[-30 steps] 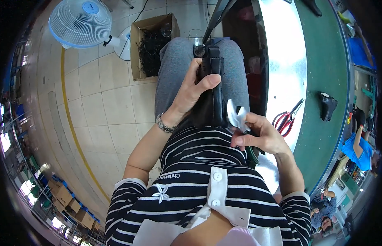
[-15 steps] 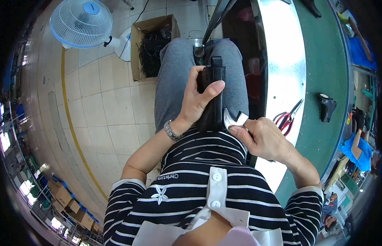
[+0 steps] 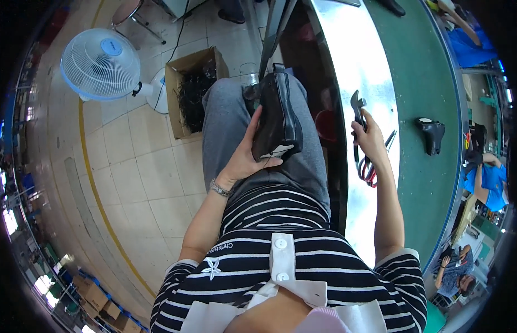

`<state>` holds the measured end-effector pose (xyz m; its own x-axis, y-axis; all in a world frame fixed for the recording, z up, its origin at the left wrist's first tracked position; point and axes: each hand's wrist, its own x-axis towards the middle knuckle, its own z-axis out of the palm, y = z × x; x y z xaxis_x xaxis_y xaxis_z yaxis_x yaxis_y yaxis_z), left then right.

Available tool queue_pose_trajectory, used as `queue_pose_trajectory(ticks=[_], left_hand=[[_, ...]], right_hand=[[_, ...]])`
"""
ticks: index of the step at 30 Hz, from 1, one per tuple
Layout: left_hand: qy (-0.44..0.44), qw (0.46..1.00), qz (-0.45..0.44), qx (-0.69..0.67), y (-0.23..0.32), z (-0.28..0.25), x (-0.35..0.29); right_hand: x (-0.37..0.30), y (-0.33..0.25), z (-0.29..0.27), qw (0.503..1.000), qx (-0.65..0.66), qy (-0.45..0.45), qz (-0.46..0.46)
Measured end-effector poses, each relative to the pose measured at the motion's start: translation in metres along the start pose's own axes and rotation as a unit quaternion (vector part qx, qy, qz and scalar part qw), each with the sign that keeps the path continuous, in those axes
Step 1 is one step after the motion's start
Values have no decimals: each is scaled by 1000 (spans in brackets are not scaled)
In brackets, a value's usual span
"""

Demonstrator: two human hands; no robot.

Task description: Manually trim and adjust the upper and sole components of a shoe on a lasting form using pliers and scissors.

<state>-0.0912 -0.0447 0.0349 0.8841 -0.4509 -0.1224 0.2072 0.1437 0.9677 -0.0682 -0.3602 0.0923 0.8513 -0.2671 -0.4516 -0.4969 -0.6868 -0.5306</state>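
Observation:
A black leather boot (image 3: 283,114) is held over my lap, its loop tab toward my knees and a pale patch at the end nearest me. My left hand (image 3: 244,161) grips it from the left and below, fingers along its side and thumb across the near end. Out to the right, over the metal bench top, my right hand (image 3: 371,139) closes on dark pincers (image 3: 357,108) with a curved jaw and a small hammer-like lug. Red-handled cutters (image 3: 367,173) lie just below that hand, partly covered by its wrist.
Beyond the metal bench (image 3: 367,50) runs a green belt (image 3: 419,94) bearing another black boot (image 3: 431,133). On the floor at left are a cardboard box (image 3: 172,105) of black scraps and a standing fan (image 3: 101,64). Other people work at far right.
My right hand has carried the pincers away from the boot to the bench at right. My left hand has turned and tilted the boot, shifting its grip to the near end.

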Motion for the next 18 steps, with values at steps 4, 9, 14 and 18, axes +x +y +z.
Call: queue_pose_trajectory(ticks=[4,9,14,18], left_hand=[[-30,998,40,30,17,-3,5],[92,982,-121,-109,42,-41,-33],[180,952,-117,-219,61,-68,-43],[136,937,-182,-264,62,-83,-38]], right_hand=[[27,53,1,982,-132,128,-44],[-14,73,-2,982,-23,185,-36],[-69,142,10,943,-177,278,52],[-74,146,23,957,-69,250,129]])
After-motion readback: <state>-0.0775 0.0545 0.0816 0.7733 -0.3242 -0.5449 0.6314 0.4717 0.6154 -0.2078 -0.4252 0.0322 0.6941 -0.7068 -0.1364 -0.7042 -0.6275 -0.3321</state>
